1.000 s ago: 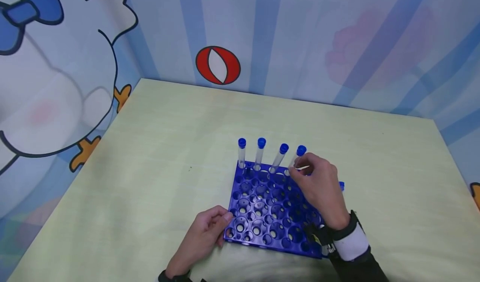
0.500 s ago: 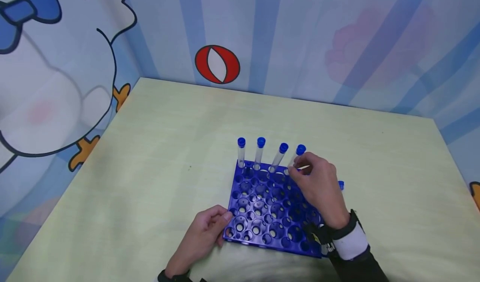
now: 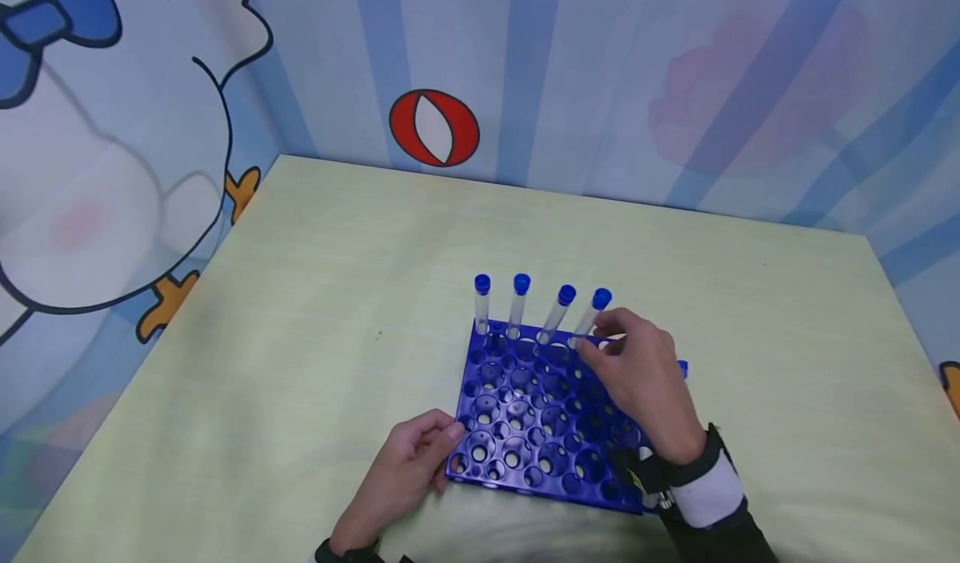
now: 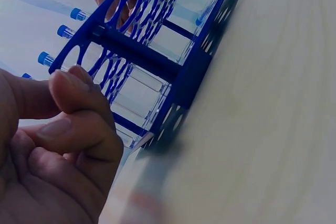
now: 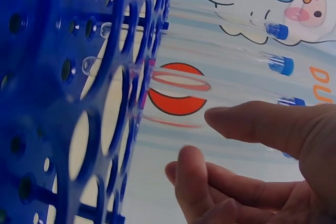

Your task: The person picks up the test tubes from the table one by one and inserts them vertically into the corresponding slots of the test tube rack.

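A blue test tube rack (image 3: 517,430) with rows of round holes stands on the table. Along its far edge, several clear test tubes (image 3: 517,306) with blue caps stick up, some leaning right. My left hand (image 3: 405,467) holds the rack's near left edge, thumb on top and fingers curled beside it, as the left wrist view also shows. Around the rightmost far tube (image 3: 588,320) is my right hand (image 3: 637,367). In the right wrist view, thumb (image 5: 252,124) and fingers stand apart with a gap between them; that tube's cap shows partly behind the thumb.
Another blue cap (image 3: 683,369) peeks out to the right of my right hand, its tube hidden. The pale table (image 3: 337,296) extends around the rack. Printed cartoon walls (image 3: 600,88) rise behind it and at the left.
My right thumb and fingers have spread a little and drawn slightly away from the rightmost far tube, which stays leaning in the rack. My left hand and the rack keep their place.
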`<state>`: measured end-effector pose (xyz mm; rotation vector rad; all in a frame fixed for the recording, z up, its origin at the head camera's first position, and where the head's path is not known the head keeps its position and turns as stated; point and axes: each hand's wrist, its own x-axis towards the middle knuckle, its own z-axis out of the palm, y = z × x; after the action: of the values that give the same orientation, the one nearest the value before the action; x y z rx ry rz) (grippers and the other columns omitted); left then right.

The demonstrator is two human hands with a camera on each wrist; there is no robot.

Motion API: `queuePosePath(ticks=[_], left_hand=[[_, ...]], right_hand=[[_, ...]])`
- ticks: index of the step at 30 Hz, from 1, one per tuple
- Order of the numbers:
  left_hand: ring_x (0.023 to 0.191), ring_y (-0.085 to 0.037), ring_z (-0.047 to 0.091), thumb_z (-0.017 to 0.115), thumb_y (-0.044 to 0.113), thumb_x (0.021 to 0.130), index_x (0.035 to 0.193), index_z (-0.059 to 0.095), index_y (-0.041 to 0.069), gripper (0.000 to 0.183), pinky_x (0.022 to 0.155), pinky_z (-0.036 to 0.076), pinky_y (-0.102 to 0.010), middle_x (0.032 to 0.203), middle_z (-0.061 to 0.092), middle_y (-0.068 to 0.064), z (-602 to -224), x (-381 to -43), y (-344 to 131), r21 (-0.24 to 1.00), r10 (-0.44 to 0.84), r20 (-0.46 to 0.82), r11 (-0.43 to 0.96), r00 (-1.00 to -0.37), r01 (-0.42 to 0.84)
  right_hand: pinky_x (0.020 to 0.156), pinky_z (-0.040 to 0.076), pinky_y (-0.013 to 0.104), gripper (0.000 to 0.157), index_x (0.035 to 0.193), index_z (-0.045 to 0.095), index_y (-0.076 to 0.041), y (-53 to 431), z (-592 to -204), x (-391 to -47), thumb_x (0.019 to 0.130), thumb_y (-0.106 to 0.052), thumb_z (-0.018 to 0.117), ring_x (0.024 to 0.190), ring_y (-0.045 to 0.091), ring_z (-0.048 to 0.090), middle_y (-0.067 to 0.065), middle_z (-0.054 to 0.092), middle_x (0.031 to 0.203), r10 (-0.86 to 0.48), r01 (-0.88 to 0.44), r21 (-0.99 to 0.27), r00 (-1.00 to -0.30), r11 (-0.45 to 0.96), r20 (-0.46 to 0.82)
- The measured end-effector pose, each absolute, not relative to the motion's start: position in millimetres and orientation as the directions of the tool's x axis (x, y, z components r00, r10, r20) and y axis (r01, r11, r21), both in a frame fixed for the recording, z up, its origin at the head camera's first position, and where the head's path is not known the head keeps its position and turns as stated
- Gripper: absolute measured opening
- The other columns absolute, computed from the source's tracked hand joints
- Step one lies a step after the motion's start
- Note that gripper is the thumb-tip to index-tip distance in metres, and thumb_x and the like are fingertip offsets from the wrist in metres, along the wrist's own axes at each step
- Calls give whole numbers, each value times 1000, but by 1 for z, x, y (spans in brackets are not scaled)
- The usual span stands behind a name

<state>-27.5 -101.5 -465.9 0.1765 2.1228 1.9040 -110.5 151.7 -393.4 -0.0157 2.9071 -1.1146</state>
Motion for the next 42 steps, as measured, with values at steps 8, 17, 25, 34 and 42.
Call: queuePosePath(ticks=[8,17,25,34,42], left_hand=[[47,-11,51,50,24,95,94,58,-4,29,50,47,-27,63,53,-5,-467,-27,-102,988,275,-126,123,-953,-95],[47,-11,51,50,24,95,94,57,-4,29,50,47,-27,63,53,-5,-466,-27,-102,987,276,-130,128,-952,-97],[47,-11,51,50,24,95,94,57,-4,29,51,48,-27,64,54,-6,-466,-27,-102,986,272,-131,133,-953,-97],[47,-10,51,50,23,95,93,58,-4,28,50,48,-28,66,55,-9,-466,-26,-102,987,270,-126,132,-955,-93],[47,-11,51,50,24,96,94,57,-3,28,50,48,-28,65,54,-6,-467,-26,-102,987,274,-132,126,-953,-101]], right_hand=[[62,51,33,38,113,56,-3,167,-385,-98,86,-29,63,83,24,61,15,63,100,-19,19,-660,-999,751,-50],[61,50,33,38,110,60,-3,188,-383,-87,87,-33,63,86,27,61,14,64,98,48,48,-657,-999,753,-19],[57,47,29,38,107,61,-3,207,-392,-78,87,-35,61,85,28,60,14,65,96,111,88,-648,-994,757,-5],[54,48,38,42,105,62,-7,233,-424,-75,85,-44,61,79,24,61,11,64,94,229,210,-631,-972,747,-53],[55,41,28,29,98,62,-2,239,-422,-66,87,-29,60,73,23,58,11,63,85,224,261,-601,-965,755,-138]])
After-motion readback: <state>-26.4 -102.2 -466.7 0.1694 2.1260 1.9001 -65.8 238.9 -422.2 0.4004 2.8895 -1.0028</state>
